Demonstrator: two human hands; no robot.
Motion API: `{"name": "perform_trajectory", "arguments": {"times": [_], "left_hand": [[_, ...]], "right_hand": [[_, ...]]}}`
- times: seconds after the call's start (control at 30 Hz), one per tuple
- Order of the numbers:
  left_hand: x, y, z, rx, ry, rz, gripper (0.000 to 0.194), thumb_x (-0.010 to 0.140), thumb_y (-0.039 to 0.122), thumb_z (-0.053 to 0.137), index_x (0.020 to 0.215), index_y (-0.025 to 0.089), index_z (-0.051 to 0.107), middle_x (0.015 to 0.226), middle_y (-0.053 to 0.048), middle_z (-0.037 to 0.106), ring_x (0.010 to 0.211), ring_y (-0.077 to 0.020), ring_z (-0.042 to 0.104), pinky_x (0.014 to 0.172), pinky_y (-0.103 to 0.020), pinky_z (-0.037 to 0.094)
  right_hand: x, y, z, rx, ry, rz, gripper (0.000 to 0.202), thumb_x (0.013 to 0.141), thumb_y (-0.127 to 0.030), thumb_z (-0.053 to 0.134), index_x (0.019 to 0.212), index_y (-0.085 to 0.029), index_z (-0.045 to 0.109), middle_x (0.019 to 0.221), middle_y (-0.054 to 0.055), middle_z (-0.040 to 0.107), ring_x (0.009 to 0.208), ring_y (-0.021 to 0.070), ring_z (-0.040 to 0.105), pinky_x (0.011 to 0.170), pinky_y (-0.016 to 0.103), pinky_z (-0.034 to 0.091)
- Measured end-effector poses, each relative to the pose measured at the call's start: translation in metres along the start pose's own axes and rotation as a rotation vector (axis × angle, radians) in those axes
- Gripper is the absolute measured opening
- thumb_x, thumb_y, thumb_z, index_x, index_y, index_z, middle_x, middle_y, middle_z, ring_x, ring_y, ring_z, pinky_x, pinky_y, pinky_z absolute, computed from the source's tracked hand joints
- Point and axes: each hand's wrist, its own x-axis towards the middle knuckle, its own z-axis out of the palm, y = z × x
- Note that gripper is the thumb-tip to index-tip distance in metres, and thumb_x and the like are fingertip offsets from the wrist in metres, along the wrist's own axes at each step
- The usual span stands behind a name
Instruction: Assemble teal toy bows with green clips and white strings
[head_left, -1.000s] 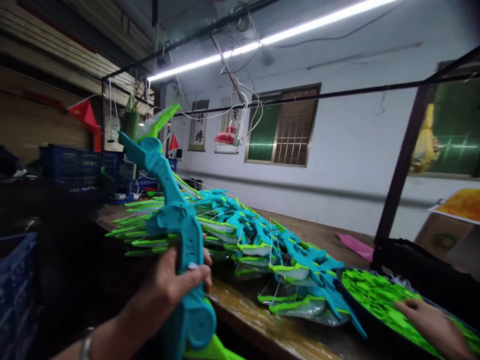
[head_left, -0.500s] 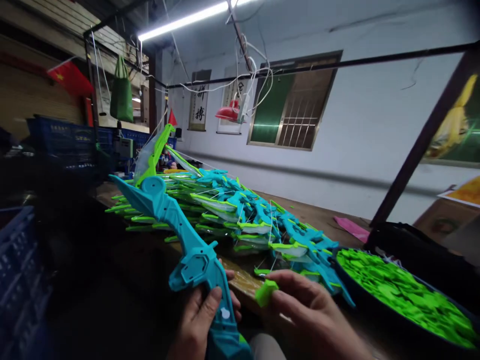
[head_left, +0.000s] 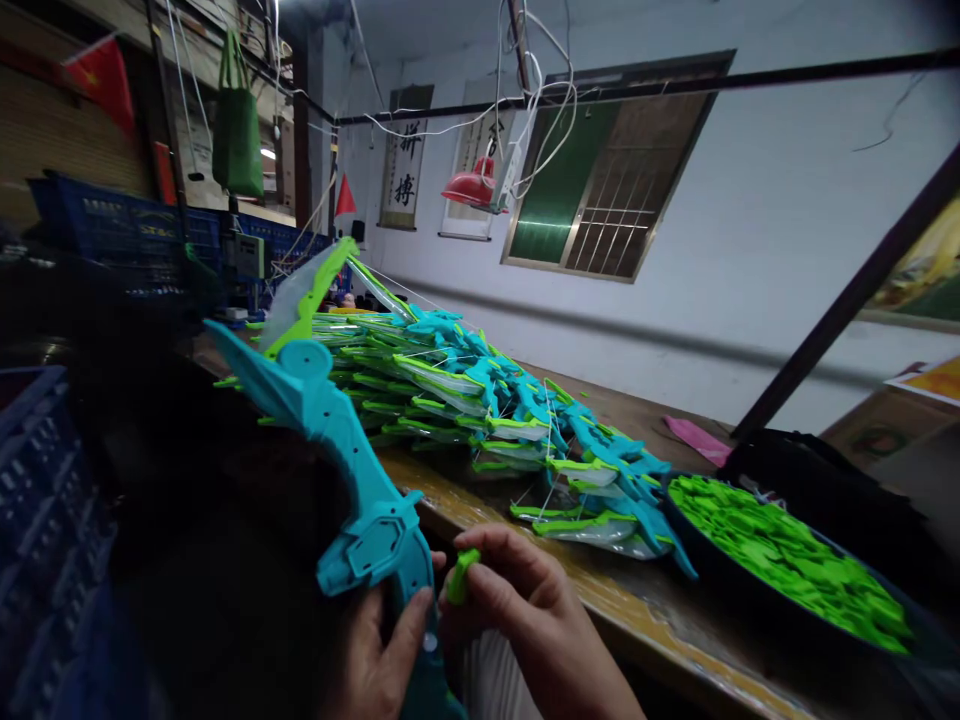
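Observation:
A blue plastic toy bow (head_left: 345, 450) with a green limb stands tilted in front of me, a hexagonal recess on its middle part. My left hand (head_left: 382, 640) is wrapped round the bow below that recess, thumb on its near face. Just right of the bow, my right hand (head_left: 517, 600) pinches a small bright green piece (head_left: 463, 575) between thumb and fingers. The piece is close to the bow but apart from the recess. The bow's lower end is partly hidden in shadow.
A pile of blue and green bows (head_left: 480, 400) lies on the table (head_left: 615, 610). A dark tub (head_left: 720, 590) of green pieces is at the right, near a black bag (head_left: 817, 500) and a pink cloth (head_left: 697, 441). Blue crates (head_left: 52, 500) stand at the left.
My right hand has moved left with the green piece, closer to the bow, and the piece has turned. The bow has shifted slightly left in view. The camera view has shifted.

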Motion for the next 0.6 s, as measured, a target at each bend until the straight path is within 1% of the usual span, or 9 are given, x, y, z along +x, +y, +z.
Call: {"name": "perform_trajectory", "arguments": {"times": [0.13,0.23,0.3,0.37,0.4,0.47,0.5,0.53,0.6], "left_hand": [[-0.001,-0.002,-0.004,-0.049,-0.055,-0.018,0.047,0.079,0.056,0.073,0.109,0.02,0.076,0.113,-0.012,0.078,0.11,-0.0342,0.07,0.093,-0.038,0.058],[-0.001,-0.002,-0.003,-0.136,-0.069,-0.051,0.052,0.078,0.055,0.075,0.116,0.02,0.071,0.12,-0.01,0.076,0.116,-0.0331,0.067,0.096,-0.035,0.056],[-0.002,0.001,-0.001,-0.196,-0.075,-0.087,0.059,0.079,0.056,0.074,0.124,0.019,0.067,0.122,-0.01,0.075,0.116,-0.0314,0.068,0.095,-0.033,0.057],[-0.004,0.004,0.002,-0.267,-0.098,-0.092,0.065,0.08,0.057,0.074,0.132,0.02,0.062,0.13,-0.01,0.072,0.12,-0.0306,0.066,0.096,-0.032,0.056],[-0.004,0.006,0.004,-0.304,-0.106,-0.095,0.069,0.079,0.058,0.074,0.135,0.021,0.061,0.134,-0.01,0.07,0.125,-0.0312,0.063,0.098,-0.032,0.056],[-0.006,0.007,0.006,-0.36,-0.096,-0.124,0.073,0.077,0.062,0.075,0.137,0.022,0.06,0.141,-0.01,0.065,0.138,-0.0335,0.052,0.105,-0.035,0.053],[-0.007,0.007,0.006,-0.361,-0.082,-0.156,0.073,0.076,0.064,0.075,0.135,0.022,0.062,0.142,-0.01,0.064,0.142,-0.0347,0.046,0.108,-0.037,0.051],[-0.008,0.006,0.007,-0.341,-0.058,-0.19,0.072,0.075,0.065,0.075,0.132,0.022,0.064,0.142,-0.011,0.065,0.144,-0.0356,0.044,0.11,-0.04,0.049],[-0.009,0.004,0.007,-0.284,-0.019,-0.215,0.07,0.075,0.065,0.075,0.129,0.02,0.067,0.138,-0.013,0.067,0.141,-0.0375,0.048,0.113,-0.044,0.047]], "right_hand": [[-0.002,-0.011,0.003,-0.07,0.041,-0.022,0.036,0.079,-0.042,0.087,0.093,-0.017,0.066,0.085,0.005,0.074,0.07,0.0149,0.068,0.068,0.025,0.054],[-0.003,-0.013,0.007,-0.122,0.048,-0.074,0.03,0.081,-0.04,0.084,0.09,-0.018,0.068,0.086,0.004,0.072,0.067,0.0123,0.062,0.066,0.024,0.051],[-0.001,-0.01,0.012,-0.149,0.052,-0.11,0.028,0.081,-0.042,0.083,0.087,-0.018,0.071,0.095,0.006,0.071,0.064,0.0123,0.061,0.064,0.026,0.051],[0.003,-0.004,0.018,-0.197,0.114,-0.165,0.028,0.079,-0.044,0.083,0.078,-0.018,0.072,0.107,0.008,0.069,0.075,0.0174,0.065,0.069,0.03,0.052],[0.005,-0.001,0.021,-0.231,0.158,-0.196,0.029,0.078,-0.044,0.083,0.074,-0.018,0.072,0.112,0.009,0.068,0.086,0.0218,0.067,0.077,0.033,0.052],[0.011,0.008,0.027,-0.291,0.247,-0.241,0.03,0.077,-0.045,0.081,0.07,-0.018,0.073,0.117,0.011,0.067,0.111,0.0299,0.063,0.094,0.037,0.048],[0.013,0.012,0.028,-0.303,0.279,-0.253,0.03,0.076,-0.046,0.081,0.069,-0.018,0.073,0.119,0.011,0.067,0.118,0.0319,0.06,0.099,0.039,0.045],[0.016,0.016,0.029,-0.306,0.302,-0.253,0.03,0.076,-0.047,0.08,0.07,-0.018,0.073,0.121,0.012,0.066,0.121,0.0329,0.058,0.101,0.04,0.043],[0.018,0.025,0.03,-0.302,0.343,-0.244,0.035,0.077,-0.052,0.078,0.07,-0.018,0.072,0.125,0.013,0.065,0.119,0.0334,0.059,0.1,0.04,0.043]]}}
